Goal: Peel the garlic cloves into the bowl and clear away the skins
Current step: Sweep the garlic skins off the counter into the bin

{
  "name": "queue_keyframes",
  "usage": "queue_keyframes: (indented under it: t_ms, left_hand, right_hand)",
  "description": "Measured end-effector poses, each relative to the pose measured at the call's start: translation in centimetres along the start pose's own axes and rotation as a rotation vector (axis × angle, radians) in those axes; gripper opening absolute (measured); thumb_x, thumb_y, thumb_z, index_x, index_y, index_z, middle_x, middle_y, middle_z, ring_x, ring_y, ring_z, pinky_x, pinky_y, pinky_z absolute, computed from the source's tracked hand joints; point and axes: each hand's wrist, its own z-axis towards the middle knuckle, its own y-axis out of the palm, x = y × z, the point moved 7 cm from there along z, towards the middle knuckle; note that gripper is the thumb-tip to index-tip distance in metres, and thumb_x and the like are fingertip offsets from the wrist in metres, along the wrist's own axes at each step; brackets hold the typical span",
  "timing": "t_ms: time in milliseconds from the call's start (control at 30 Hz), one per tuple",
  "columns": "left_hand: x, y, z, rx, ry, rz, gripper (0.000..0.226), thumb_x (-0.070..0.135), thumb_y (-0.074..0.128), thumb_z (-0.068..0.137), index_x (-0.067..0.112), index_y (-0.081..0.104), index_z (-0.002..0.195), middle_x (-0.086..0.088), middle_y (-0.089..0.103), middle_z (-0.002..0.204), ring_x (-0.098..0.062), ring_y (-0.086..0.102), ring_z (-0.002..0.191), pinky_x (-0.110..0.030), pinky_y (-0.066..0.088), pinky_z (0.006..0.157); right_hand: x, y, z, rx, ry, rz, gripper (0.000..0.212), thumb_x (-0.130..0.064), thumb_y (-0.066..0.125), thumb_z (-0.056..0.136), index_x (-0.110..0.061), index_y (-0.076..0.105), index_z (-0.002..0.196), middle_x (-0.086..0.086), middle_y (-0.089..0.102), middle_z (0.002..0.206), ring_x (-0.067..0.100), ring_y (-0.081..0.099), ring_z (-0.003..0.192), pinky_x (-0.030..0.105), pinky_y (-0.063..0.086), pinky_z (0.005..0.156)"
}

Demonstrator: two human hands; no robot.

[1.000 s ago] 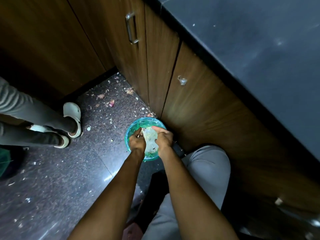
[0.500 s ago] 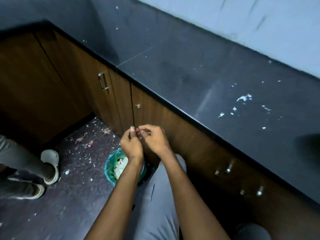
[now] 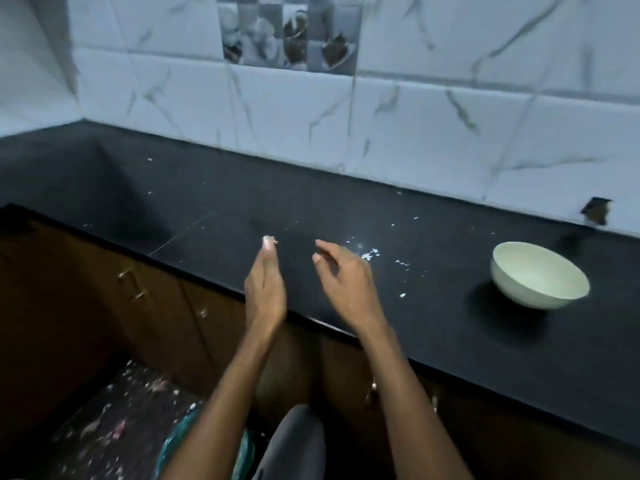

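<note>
Head view: both hands raised over the front edge of the dark worktop (image 3: 207,202). Left hand (image 3: 265,292) edge-on, fingers straight and together; a tiny pale-reddish fleck sits at its fingertip (image 3: 268,242), maybe a skin scrap, too small to tell. Right hand (image 3: 348,278) loosely curled, grip apart, nothing visibly held. No garlic clove in view, peeled or not.

Risks, as judgement: white skin bits (image 3: 370,253) lie scattered on the worktop just right of the right hand; a fast sweep could push them off the edge onto the floor (image 3: 104,427), already littered with scraps, instead of into the green bin (image 3: 175,441) below. That bin is mostly hidden behind the left forearm, so a blind drop may miss it. A sweep to the right could also carry skins toward the bowl (image 3: 538,275) or knock it; it looks light.

Containers: the pale bowl stands upright on the worktop, well apart to the right; the visible inside looks bare, though the bottom is hidden by the near rim. The green bin stands on the floor by the knee; contents can't be seen here.
</note>
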Motion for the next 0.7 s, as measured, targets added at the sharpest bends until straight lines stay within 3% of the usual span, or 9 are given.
queue_keyframes:
  t_ms: [67,167,233,300,400,500,600,700]
  left_hand:
    - [0.1,3.2,1.2,-0.175,0.123,0.289,0.057,0.046,0.033,0.111,0.013,0.043,0.156,-0.003,0.036,0.165,-0.010,0.025,0.155,-0.026,0.014,0.126]
    - [-2.4,7.0,3.5,-0.404,0.244,0.777,0.072,0.058,0.023,0.107,0.013,0.023,0.164,-0.006,0.010,0.173,-0.016,-0.002,0.160,-0.042,-0.002,0.130]
    - [-4.8,8.8,4.0,-0.530,0.237,1.080,0.083,0.068,0.014,0.102,0.015,0.005,0.166,-0.006,-0.007,0.174,-0.017,-0.014,0.159,-0.048,-0.009,0.128]
    - [-6.0,10.1,3.5,-0.598,0.258,1.230,0.092,0.076,0.004,0.095,0.018,-0.005,0.166,-0.002,-0.017,0.172,-0.016,-0.019,0.158,-0.051,-0.014,0.126]
    - [-6.6,13.6,3.7,-0.629,0.342,1.250,0.098,0.079,-0.009,0.086,0.021,-0.005,0.165,0.003,-0.018,0.171,-0.014,-0.019,0.157,-0.051,-0.014,0.126]
    - [-6.5,15.6,5.2,-0.627,0.378,1.122,0.101,0.076,-0.018,0.087,0.020,0.008,0.166,-0.001,-0.006,0.174,-0.014,-0.013,0.159,-0.047,-0.007,0.129]
    - [-6.5,15.9,7.6,-0.513,0.288,0.844,0.076,0.058,0.012,0.106,0.009,0.030,0.161,-0.008,0.016,0.172,-0.018,0.003,0.160,-0.039,0.003,0.130]
    - [-6.6,16.4,8.4,-0.499,0.276,0.736,0.066,0.053,0.023,0.109,0.010,0.040,0.156,-0.006,0.024,0.170,-0.013,0.008,0.159,-0.037,0.006,0.130]
  right_hand:
    - [2.8,-4.2,0.4,0.031,0.025,-0.192,0.041,-0.027,0.063,0.104,-0.005,0.064,0.139,0.010,0.065,0.140,0.022,0.059,0.133,0.025,0.037,0.113]
    - [9.0,-9.1,-0.2,-0.057,0.251,-0.427,0.075,-0.058,0.048,0.104,-0.007,0.038,0.158,0.012,0.035,0.166,0.024,0.021,0.158,0.039,0.019,0.128]
    - [13.5,-11.2,-1.3,-0.156,0.443,-0.568,0.100,-0.078,0.030,0.097,-0.005,0.015,0.165,0.016,0.009,0.173,0.025,-0.001,0.161,0.045,0.004,0.131]
    - [15.5,-11.1,-2.3,-0.303,0.548,-0.716,0.112,-0.087,0.013,0.090,-0.005,-0.003,0.164,0.015,-0.009,0.173,0.026,-0.015,0.160,0.047,-0.007,0.129]
    - [15.4,-8.0,-1.7,-0.396,0.495,-0.805,0.110,-0.088,0.002,0.089,-0.009,-0.008,0.164,0.006,-0.017,0.172,0.022,-0.024,0.157,0.046,-0.016,0.127]
    - [12.9,-4.3,-1.5,-0.461,0.326,-0.678,0.096,-0.079,0.008,0.097,-0.011,-0.007,0.165,0.003,-0.012,0.173,0.012,-0.020,0.157,0.038,-0.013,0.128]
    - [14.0,-5.9,0.9,-0.303,0.402,-0.246,0.083,-0.067,0.026,0.104,-0.018,0.004,0.167,0.000,0.000,0.174,0.005,-0.008,0.157,0.026,-0.006,0.126]
    - [18.8,-10.2,5.1,-0.163,0.428,-0.383,0.090,-0.071,0.026,0.101,-0.013,0.005,0.167,0.008,-0.001,0.174,0.014,-0.010,0.159,0.034,-0.005,0.129]
